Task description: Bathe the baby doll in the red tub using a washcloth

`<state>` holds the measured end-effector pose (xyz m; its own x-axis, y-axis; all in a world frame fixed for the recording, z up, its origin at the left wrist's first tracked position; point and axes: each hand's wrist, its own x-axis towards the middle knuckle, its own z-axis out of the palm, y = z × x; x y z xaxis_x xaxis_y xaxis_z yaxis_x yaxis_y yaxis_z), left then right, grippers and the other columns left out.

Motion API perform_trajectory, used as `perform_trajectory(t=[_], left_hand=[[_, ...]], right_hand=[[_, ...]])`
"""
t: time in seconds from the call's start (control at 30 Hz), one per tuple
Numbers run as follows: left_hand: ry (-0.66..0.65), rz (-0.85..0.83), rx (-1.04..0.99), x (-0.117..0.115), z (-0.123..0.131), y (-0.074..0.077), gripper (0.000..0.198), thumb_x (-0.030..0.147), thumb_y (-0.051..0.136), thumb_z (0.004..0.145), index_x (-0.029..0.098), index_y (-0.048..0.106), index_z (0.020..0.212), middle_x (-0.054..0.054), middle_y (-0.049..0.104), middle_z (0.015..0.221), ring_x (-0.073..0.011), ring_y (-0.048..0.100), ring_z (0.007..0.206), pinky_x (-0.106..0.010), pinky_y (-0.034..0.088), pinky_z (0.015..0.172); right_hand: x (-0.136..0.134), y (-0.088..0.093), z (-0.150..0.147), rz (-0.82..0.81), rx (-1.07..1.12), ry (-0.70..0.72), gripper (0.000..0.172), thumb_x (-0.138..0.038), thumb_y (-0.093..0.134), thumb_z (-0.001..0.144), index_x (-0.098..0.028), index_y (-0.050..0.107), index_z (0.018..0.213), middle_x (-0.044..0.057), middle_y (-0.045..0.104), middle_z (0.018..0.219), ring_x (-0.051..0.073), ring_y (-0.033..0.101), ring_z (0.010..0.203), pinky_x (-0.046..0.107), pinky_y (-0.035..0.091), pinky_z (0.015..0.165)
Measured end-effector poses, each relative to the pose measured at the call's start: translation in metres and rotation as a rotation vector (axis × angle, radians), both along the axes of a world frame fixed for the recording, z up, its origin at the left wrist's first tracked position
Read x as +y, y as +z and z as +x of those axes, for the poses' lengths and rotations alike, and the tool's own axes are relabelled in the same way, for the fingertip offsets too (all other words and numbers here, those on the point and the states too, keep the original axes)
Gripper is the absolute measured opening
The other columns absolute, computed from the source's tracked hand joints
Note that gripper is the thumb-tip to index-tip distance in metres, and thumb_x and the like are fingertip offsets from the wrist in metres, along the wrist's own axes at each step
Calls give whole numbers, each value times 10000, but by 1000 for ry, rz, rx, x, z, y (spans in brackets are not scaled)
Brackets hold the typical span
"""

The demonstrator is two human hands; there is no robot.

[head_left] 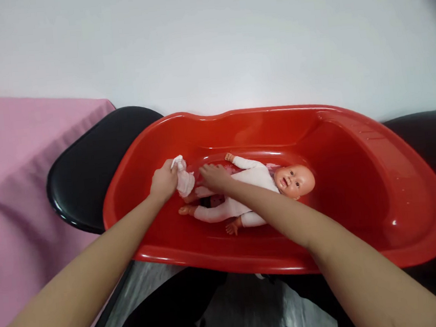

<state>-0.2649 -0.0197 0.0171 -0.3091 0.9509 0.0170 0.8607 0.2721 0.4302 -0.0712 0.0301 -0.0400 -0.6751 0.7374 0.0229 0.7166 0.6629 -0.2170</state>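
A bald baby doll (256, 178) in a white bodysuit lies on its back in the red baby bathtub (342, 172). Its head points right and its feet point left. At the tub's left end, my left hand (163, 181) is closed on a crumpled, pale pinkish-white cloth (184, 178), which hangs down by the doll's feet. My right hand (215, 177) hovers over or touches the doll's legs, with its fingers bent and slightly apart; nothing shows in it. Pink patterned material (228, 168) shows partly beneath the doll.
Black rounded chair-like surfaces (87, 171) extend beyond both ends of the tub. To the left hangs a pink cloth cover (21, 203). Behind the tub is a plain white surface (206, 46). Grey floor (255, 309) shows below, between dark-clothed legs.
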Motion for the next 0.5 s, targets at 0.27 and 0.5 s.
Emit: perform_trajectory(t=[0.27, 0.5], left_hand=[[-90, 132, -320, 24, 32, -14, 345, 389, 435, 1099, 172, 700, 1134, -122, 774, 1135, -264, 702, 1005, -323, 497, 846], [-41, 189, -703, 46, 83, -34, 335, 402, 449, 1076, 153, 673, 1084, -101, 752, 1087, -216, 694, 936, -275, 540, 772]], right_hand=[[60, 12, 72, -251, -106, -550, 562, -409, 680, 1031, -162, 535, 1514, 228, 516, 1582, 357, 494, 1491, 544, 427, 1187], [70, -5, 66, -269, -105, -504, 445, -376, 542, 1081, -147, 623, 1454, 248, 616, 1487, 364, 571, 1434, 518, 482, 1136]])
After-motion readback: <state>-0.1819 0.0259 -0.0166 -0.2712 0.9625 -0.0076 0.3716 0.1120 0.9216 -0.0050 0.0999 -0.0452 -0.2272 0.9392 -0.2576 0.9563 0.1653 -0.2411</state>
